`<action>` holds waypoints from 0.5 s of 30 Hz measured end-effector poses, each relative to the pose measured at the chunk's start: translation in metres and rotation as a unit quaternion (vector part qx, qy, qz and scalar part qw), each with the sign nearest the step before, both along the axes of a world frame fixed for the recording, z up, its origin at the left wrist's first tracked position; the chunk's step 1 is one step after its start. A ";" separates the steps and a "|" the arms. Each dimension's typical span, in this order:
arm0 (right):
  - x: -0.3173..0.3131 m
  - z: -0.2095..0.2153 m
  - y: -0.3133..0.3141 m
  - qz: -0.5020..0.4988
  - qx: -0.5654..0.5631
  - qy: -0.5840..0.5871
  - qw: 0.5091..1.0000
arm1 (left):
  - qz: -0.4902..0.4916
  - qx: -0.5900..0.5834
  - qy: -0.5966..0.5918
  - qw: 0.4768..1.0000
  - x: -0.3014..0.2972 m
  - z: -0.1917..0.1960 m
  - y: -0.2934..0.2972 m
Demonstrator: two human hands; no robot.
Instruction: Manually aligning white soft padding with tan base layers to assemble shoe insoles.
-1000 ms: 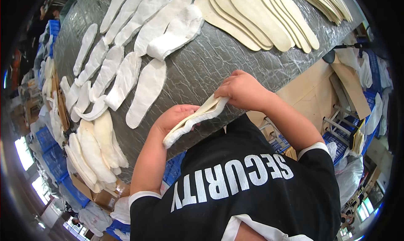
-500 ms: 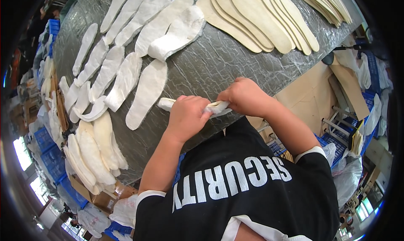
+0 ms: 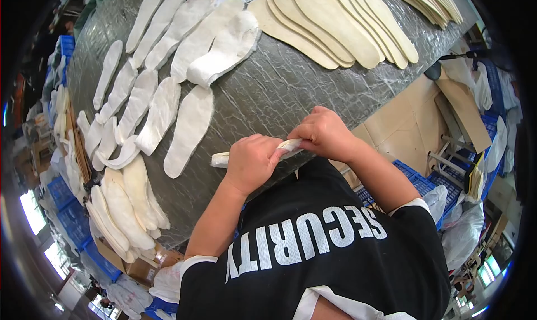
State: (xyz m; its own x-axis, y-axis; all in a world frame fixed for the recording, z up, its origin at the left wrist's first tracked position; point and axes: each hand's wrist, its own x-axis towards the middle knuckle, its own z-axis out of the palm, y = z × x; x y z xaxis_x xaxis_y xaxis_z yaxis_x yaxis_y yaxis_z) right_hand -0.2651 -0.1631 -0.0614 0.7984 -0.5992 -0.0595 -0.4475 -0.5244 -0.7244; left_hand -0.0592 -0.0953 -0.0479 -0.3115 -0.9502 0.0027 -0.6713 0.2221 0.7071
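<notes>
**Insoles on the table, counted**

2 hands, left hand (image 3: 251,162) and right hand (image 3: 323,133), share 1 rolled white insole (image 3: 221,159). About 9 tan insoles (image 3: 330,23) fan out at the far edge. The white insoles (image 3: 190,127) overlap too much to count exactly.

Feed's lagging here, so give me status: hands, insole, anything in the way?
Left hand and right hand both gripping one white insole, rolled up between them. Held just above grey table. Nothing in the way.

White and tan on crinkled silver-grey

White insoles (image 3: 190,131) and tan insoles (image 3: 330,23) are laid over the wrinkle-patterned grey counter (image 3: 279,90); blue crates (image 3: 425,183) are seen beside it
</notes>
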 end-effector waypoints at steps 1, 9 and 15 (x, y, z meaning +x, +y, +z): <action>-0.003 0.002 -0.002 -0.001 0.000 0.000 1.000 | -0.016 -0.002 -0.011 1.000 0.000 0.000 0.000; -0.037 -0.007 -0.010 -0.080 0.105 -0.094 0.987 | -0.023 -0.054 -0.015 0.998 -0.002 -0.003 0.004; -0.041 -0.015 -0.002 -0.092 0.091 -0.163 0.978 | -0.036 -0.038 0.001 0.999 -0.015 0.005 -0.002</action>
State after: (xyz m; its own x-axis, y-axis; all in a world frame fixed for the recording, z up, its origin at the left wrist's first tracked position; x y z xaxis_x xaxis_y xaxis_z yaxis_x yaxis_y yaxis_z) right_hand -0.3059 -0.1651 -0.0768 0.6723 -0.7378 0.0602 -0.2526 -0.3051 -0.9182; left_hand -0.0743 -0.0976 -0.0426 -0.3798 -0.9221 0.0744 -0.6498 0.3231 0.6880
